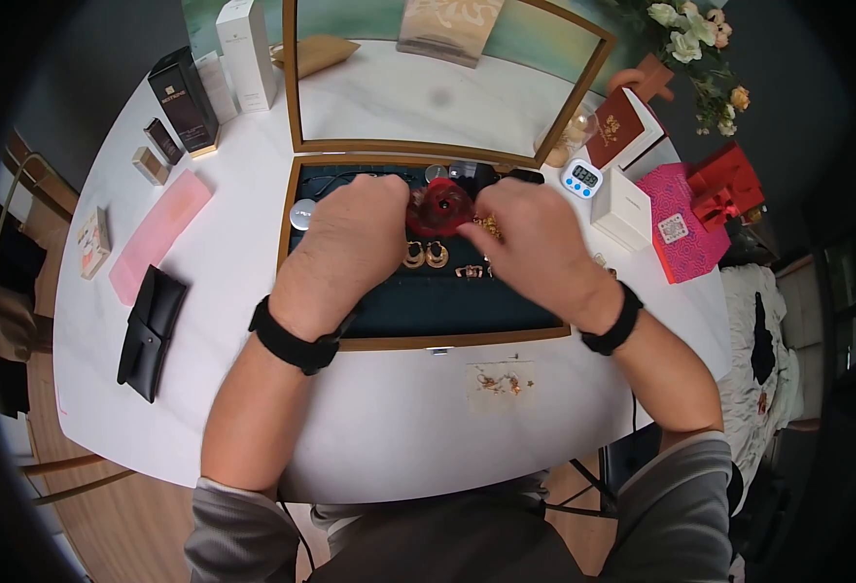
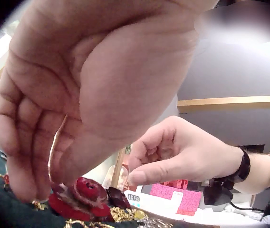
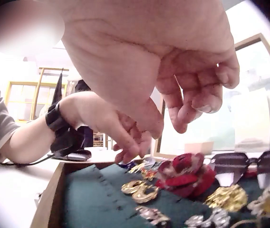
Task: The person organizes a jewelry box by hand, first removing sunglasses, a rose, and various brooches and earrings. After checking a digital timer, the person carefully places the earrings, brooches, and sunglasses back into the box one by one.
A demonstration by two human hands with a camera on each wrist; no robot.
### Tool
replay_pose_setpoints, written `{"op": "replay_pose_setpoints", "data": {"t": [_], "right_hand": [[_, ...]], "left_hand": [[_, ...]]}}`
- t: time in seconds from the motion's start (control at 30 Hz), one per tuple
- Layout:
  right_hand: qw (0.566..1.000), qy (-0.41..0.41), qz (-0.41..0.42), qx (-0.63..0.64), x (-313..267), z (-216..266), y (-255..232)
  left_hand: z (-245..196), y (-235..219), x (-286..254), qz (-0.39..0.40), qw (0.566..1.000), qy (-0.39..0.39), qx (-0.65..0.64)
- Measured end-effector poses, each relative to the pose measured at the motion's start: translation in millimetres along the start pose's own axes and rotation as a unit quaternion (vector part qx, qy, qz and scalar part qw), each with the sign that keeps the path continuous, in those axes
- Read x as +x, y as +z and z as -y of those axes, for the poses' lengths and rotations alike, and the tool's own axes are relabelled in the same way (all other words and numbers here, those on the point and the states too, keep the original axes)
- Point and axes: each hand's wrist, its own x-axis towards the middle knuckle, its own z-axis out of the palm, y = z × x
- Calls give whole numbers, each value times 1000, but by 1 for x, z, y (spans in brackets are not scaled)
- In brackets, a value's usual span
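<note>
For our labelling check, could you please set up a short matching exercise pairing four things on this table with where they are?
Things:
1. red flower brooch
2. black pouch
3. white timer
4. gold earrings

Places:
A. right of the box's open lid
B. between the two hands
C. on the green lining, nearer the person than the brooch
D. left table edge, beside the pink case

Pairs: 1-B, 2-D, 3-A, 4-C

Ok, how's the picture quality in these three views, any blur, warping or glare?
Head view: fisheye curves the white table, corners go black. Left wrist view: the left hand fills the frame, soft and out of focus. Right wrist view: bright glare behind the right hand, red flower brooch fairly sharp.
</note>
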Motion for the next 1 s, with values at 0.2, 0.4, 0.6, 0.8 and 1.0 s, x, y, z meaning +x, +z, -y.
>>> {"op": "replay_pose_setpoints", "data": {"t": [0.2, 0.4, 0.6, 0.8, 1.0], "right_hand": [[990, 119, -51, -49, -32, -48, -65], [976, 158, 47, -139, -98, -129, -63], [950, 247, 171, -88, -126, -139, -48], [957, 219, 186, -47, -128, -116, -36], [945, 230, 190, -131, -129, -103, -20]], "left_hand": [[-3, -32, -4, -5, 1000, -22, 0], [2, -41, -7, -41, 999, 2, -5], [-1, -46, -8, -52, 998, 10, -31], [-6, -45, -10, -43, 998, 7, -33], [-8, -42, -10, -38, 999, 12, -28]]}}
